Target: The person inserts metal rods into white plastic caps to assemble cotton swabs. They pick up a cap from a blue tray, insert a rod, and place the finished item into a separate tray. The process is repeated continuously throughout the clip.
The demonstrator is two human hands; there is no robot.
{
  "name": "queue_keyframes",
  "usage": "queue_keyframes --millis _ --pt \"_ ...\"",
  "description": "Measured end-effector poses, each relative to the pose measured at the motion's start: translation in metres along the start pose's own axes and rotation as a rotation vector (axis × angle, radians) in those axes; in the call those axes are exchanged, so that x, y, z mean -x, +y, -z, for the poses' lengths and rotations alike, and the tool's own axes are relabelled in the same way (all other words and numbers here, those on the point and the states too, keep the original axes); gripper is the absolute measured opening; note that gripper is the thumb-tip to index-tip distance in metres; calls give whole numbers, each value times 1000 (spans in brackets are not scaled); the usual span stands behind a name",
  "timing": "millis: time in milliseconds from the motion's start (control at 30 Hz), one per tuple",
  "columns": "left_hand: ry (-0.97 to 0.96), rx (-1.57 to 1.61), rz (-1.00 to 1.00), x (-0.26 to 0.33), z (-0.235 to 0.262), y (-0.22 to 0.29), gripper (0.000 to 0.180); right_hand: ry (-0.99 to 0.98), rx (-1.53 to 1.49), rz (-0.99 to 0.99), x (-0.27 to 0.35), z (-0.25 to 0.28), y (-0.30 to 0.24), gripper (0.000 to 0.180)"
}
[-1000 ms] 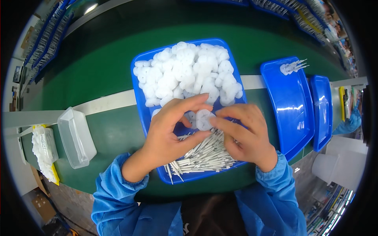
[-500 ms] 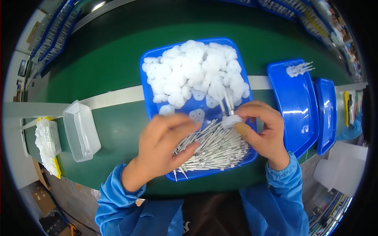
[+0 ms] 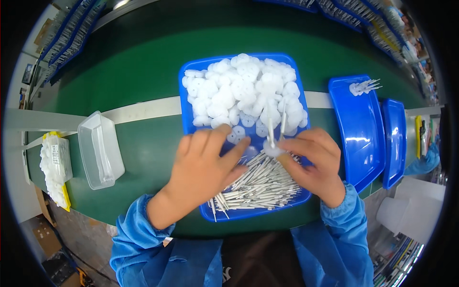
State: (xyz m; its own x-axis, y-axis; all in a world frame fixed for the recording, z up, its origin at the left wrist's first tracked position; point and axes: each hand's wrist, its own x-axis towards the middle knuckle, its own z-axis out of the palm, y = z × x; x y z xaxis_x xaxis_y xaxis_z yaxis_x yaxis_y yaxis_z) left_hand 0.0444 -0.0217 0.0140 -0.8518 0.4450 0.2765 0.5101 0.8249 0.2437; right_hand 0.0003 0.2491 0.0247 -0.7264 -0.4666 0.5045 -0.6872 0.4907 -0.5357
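**Disc with pins could shed pins in the tray**

White disc with upright pins sits pinched in right hand, over blue tray. Left hand lies spread on loose pins, gripping nothing I can see. Risk: a tilted disc drops pins; a crowded pile snags fingers.

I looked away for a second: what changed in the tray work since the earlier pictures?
The right hand now holds a white disc with two thin white rods standing up from it; earlier both hands held a disc together. The left hand now rests flat over the rod pile. The blue tray stayed put.
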Motion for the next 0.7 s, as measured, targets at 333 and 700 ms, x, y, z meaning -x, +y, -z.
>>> queue_keyframes --millis 333,700 --pt "132 282 -59 -12 -14 -17 56 -252 192 86 -11 -15 4 23" --pt "-6 288 -129 -38 -15 -19 39 -220 135 -26 -12 -19 6 26"
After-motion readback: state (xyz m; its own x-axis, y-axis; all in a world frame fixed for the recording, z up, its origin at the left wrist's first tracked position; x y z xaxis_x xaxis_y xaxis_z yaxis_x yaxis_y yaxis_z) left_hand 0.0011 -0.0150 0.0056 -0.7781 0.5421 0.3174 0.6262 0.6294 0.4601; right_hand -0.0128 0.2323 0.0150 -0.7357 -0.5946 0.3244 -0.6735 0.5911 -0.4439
